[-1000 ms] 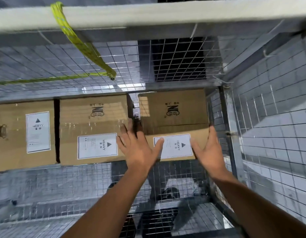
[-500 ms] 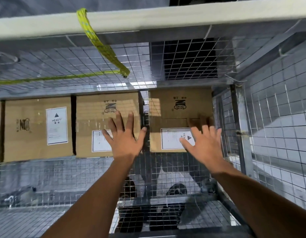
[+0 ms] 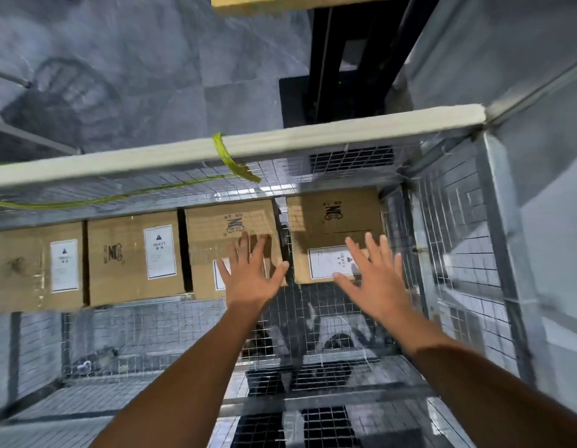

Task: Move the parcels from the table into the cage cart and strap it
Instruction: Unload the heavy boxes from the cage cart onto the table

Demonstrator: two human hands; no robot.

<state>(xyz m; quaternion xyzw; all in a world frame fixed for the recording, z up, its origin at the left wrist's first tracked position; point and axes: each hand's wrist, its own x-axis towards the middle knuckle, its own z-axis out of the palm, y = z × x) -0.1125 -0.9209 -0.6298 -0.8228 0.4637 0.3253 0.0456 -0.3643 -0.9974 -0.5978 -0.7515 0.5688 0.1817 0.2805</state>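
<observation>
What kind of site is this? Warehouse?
Likely a warehouse or parcel depot: a wire-mesh cage cart, a row of cardboard parcels with HEAVY labels inside it, and a yellow strap looped over its top rail.

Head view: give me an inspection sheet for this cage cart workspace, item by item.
Surface: grey wire-mesh cage cart; no table can be made out.
Job's things: four brown cardboard parcels with white labels stand in a row along the far mesh side: leftmost parcel, second parcel, third parcel, rightmost parcel.
Clutter: nothing seen.
Hands: left hand open, fingers spread, in front of the third parcel; right hand open, in front of the rightmost parcel; contact cannot be told.
Cables: yellow-green rope looped over the cream top rail, trailing left along the mesh.
Surroundings: grey tiled floor; black upright frame beyond the cart.
</observation>
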